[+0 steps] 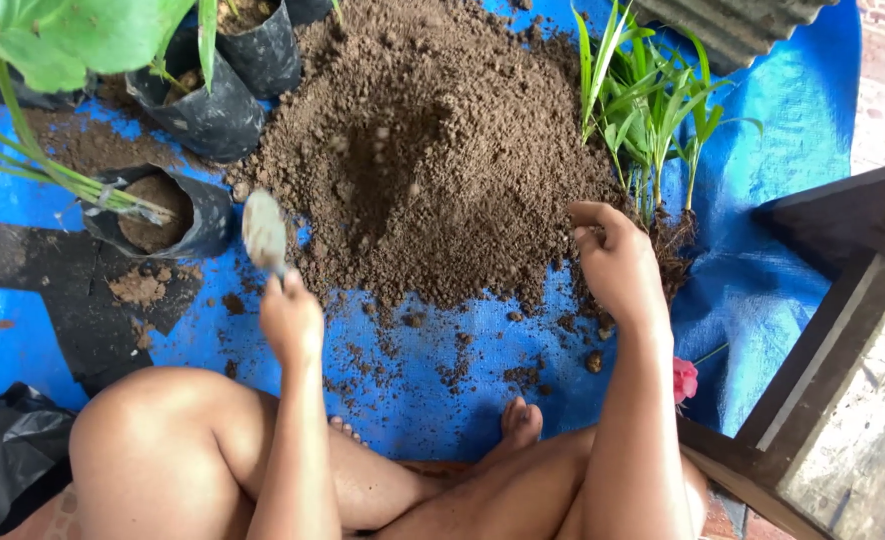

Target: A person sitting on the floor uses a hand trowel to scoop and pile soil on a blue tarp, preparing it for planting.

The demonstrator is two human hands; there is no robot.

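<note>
Sitting cross-legged, the person's left hand (pixel 291 318) grips a small trowel (pixel 264 231) pointing up toward the centre soil pile (pixel 433 150), while the loosely curled, empty right hand (pixel 615 262) rests at its lower-right edge.

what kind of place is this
Likely a home potting spot outdoors: a soil heap on a blue tarp, black grow bags and seedlings. The left hand holds a trowel.

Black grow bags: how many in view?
3, maybe more past the top edge: one by the trowel at left, one above it, one at top.
</note>
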